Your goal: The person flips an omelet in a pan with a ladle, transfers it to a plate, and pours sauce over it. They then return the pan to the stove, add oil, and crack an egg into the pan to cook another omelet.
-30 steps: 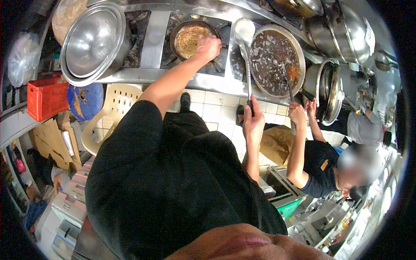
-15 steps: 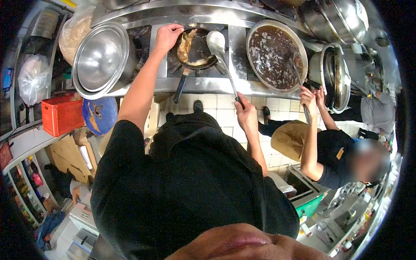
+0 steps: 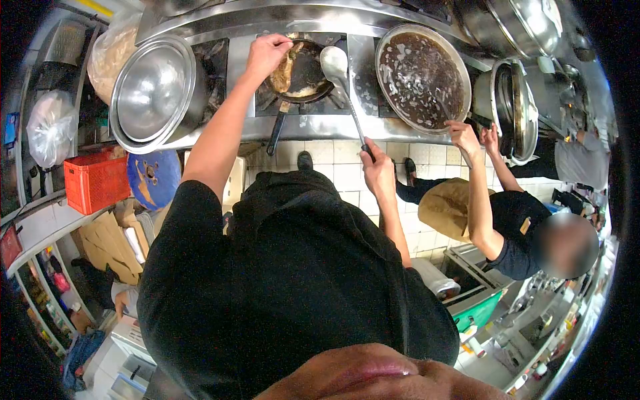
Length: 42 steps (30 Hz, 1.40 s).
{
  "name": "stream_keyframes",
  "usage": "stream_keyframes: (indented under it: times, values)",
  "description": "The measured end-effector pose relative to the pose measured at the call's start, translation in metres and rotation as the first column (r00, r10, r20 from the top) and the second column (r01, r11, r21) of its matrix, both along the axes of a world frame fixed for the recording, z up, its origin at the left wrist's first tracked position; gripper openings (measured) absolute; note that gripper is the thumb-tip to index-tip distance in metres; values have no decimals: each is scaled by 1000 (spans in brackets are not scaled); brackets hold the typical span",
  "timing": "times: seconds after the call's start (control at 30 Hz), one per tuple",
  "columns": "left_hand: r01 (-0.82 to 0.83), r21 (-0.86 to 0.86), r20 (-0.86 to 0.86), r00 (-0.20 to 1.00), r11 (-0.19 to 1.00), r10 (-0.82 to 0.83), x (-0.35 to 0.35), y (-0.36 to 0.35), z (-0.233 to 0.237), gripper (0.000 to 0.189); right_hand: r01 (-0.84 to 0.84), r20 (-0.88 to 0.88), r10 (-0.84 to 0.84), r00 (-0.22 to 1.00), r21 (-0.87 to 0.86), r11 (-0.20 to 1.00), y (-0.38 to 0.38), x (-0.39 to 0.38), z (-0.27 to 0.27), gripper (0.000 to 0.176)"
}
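My left hand is over the upper left rim of a black frying pan, fingers pinched together. Its fingertips are right at the top end of a browned piece of food, perhaps meat or fish; I cannot tell whether they grip it. Pale bits lie in the pan's lower part. My right hand is closed around the dark handle end of a long serving spoon. The spoon's metal bowl faces up above the pan's right edge. The pan sits on a burner, its black handle pointing toward me.
Left on the stove is a large steel bowl. A wide pan of dark liquid stands to the right, where a co-worker has hands near its rim. Farther right is another pot. A red crate sits at left.
My left hand has moved slightly right, toward the top end of the browned piece. The spoon stays about in place. The co-worker's hand has moved closer to the wide pan's rim.
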<state>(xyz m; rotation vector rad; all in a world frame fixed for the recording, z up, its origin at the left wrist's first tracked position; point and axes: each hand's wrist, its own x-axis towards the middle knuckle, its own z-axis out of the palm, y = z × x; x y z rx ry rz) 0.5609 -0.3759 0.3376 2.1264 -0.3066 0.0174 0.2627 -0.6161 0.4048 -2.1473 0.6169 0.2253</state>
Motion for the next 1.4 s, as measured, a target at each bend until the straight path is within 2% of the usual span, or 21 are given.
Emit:
stream_keyframes:
  times: [0.03, 0.07, 0.13, 0.2, 0.33, 0.43, 0.47, 0.57, 0.6, 0.7, 0.83, 0.93, 1.0, 1.13, 1.23, 1.3, 1.4]
  values:
    - [24, 6, 12, 1000, 1000, -24, -1, -7, 4, 20, 3, 12, -3, 1000, -8, 1000, -2, -1, -3, 41]
    - [0, -77, -58, 998, 997, -4, -2, -15, 2, 21, -1, 35, 2, 999, -28, 1000, -4, -2, -8, 41]
    - [4, -36, -14, 1000, 999, -4, -7, -25, 22, 20, -7, 81, 13, 997, -68, 998, -9, -5, -22, 41]
    - [10, -32, -10, 1000, 999, -10, -6, -28, 40, 19, 7, 55, -5, 998, -36, 999, -14, -6, -27, 41]
    - [-121, -138, 90, 987, 983, 134, -14, -18, 52, 17, 63, -43, -61, 997, 32, 998, -14, -2, -13, 39]
    - [-255, -141, -27, 967, 957, 254, -19, 2, 25, 17, 5, 62, 1, 998, -91, 996, -22, -4, -34, 41]
    - [-287, -245, -127, 956, 926, 263, -23, 8, 12, 18, 7, 59, -2, 998, -88, 996, -23, -4, -36, 41]
    - [-440, -212, -292, 881, 873, 373, -23, 34, -81, 18, -2, 59, 6, 998, -66, 998, -19, -3, -38, 40]
    - [-390, -92, -194, 909, 916, 368, -29, 40, -88, 18, -12, 71, 15, 997, -54, 998, -18, -3, -38, 40]
    - [-419, -18, -149, 899, 908, 412, -31, 45, -99, 18, -62, 68, 65, 996, -45, 997, -13, 1, -31, 40]
    - [-356, 63, -183, 914, 932, 362, -32, 48, -92, 18, -102, 49, 104, 993, -38, 994, 2, 11, -15, 37]
    - [-347, 120, -146, 921, 930, 362, -31, 48, -91, 17, -204, -69, 194, 979, -197, 959, 12, 23, -5, 40]
    - [-336, 169, -103, 929, 927, 356, -32, 48, -87, 17, -242, -132, 216, 968, -245, 939, 21, 35, 5, 39]
    - [-248, 180, -72, 962, 952, 264, -30, 44, -91, 18, -349, -233, 277, 932, -375, 859, 29, 55, 10, 39]
    - [-247, 262, -100, 954, 933, 281, -30, 41, -87, 19, -408, -215, 347, 913, -444, 798, 20, 61, -3, 36]
    - [-271, 328, -116, 939, 905, 323, -31, 47, -84, 21, -402, -234, 331, 914, -407, 820, 13, 62, 3, 37]
    - [-317, 198, -70, 939, 927, 336, -43, 61, -79, 25, -339, -195, 287, 938, -336, 879, 3, 63, 10, 39]
